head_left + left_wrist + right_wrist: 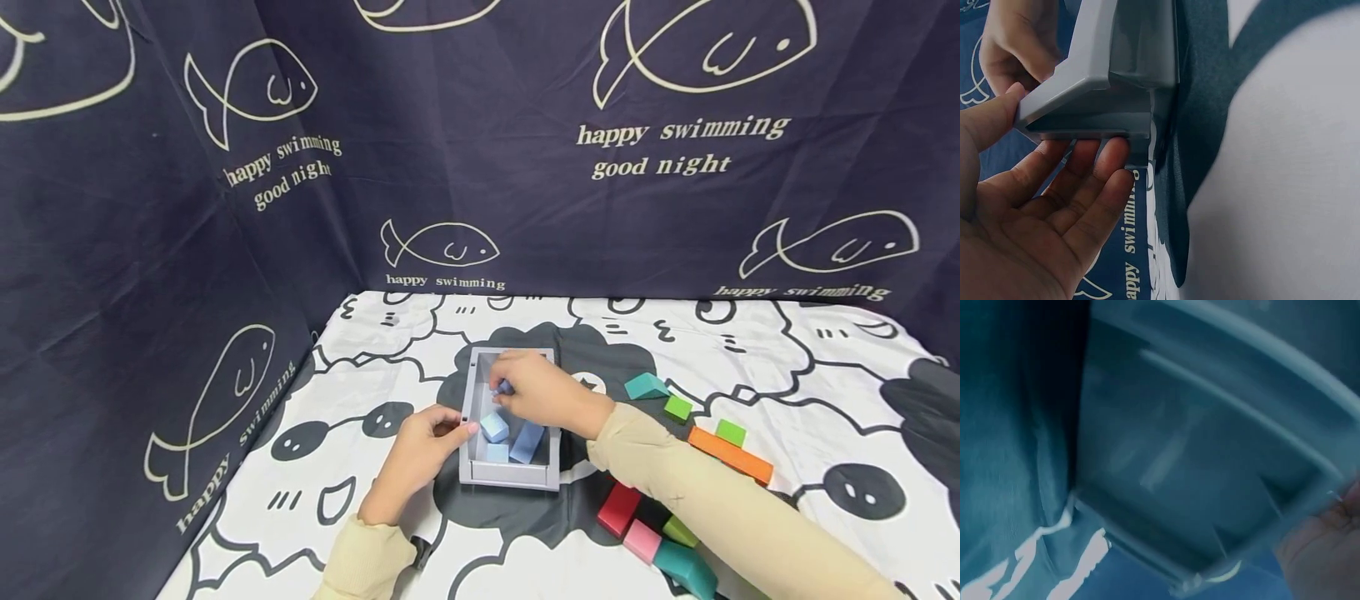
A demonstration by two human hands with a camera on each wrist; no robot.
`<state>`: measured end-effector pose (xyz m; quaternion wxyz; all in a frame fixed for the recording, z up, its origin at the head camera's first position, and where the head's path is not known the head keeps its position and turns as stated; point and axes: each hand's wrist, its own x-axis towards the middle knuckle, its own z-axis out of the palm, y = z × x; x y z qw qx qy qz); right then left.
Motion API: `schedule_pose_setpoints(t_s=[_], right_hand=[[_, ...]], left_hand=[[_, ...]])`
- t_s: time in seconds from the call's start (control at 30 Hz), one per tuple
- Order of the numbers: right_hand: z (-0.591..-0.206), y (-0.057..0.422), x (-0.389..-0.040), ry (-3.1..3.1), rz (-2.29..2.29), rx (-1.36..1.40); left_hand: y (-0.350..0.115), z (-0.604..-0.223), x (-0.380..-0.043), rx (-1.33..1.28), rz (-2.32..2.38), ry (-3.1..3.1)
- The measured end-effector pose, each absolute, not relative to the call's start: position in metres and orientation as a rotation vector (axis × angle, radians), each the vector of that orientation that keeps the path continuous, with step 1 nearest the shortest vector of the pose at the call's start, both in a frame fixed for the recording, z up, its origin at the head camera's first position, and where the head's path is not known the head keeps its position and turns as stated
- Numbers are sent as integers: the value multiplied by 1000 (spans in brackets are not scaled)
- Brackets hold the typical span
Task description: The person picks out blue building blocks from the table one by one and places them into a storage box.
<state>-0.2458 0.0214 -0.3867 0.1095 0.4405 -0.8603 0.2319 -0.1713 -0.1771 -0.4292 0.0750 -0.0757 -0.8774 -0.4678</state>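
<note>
Head view shows a grey tray [510, 475] lying lengthwise, near to far, on a white cloth [337, 533] printed with black cartoon faces. At its left side the left hand [422, 450] grips the rim; the left wrist view shows the thumb on top and the other fingertips beneath the lip. The right hand [536, 390] reaches over the tray's right side into its far half, fingers bent round a small blue block [506, 387]; the right wrist view is dark and blurred, so I cannot tell whether that block touches the tray floor. In the near half sit a light blue cube [495, 427], a pale blue block [497, 452] just nearer, and a longer, darker blue block [527, 442] to their right. Right of the tray, on the cloth, a far group has a teal block [645, 386], a green cube [678, 408] and, farther right, a long orange block [731, 455] with a second green cube [731, 432] beside it. Nearer, a red block [619, 510] and a pink block [642, 542] lie partly framed by the right sleeve [697, 492]. Behind hangs a navy curtain [555, 217] with fish outlines.
</note>
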Motion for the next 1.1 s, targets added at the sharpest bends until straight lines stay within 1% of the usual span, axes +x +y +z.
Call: schedule_pose_setpoints(t_s=[0.3, 0.43, 0.77, 1.1], right_hand=[[-405, 4, -258, -2663, 452, 1327], [-406, 2, -261, -2683, 390, 1390], [-405, 0, -260, -2789, 257, 1437], [-406, 0, -258, -2826, 211, 1430]], left_hand=[[-177, -429, -172, -239, -1414, -2617], [-178, -429, -173, -243, -1407, -2612], [-179, -429, -173, -237, -1390, -2632], [-178, -429, -173, -232, -1388, -2640]])
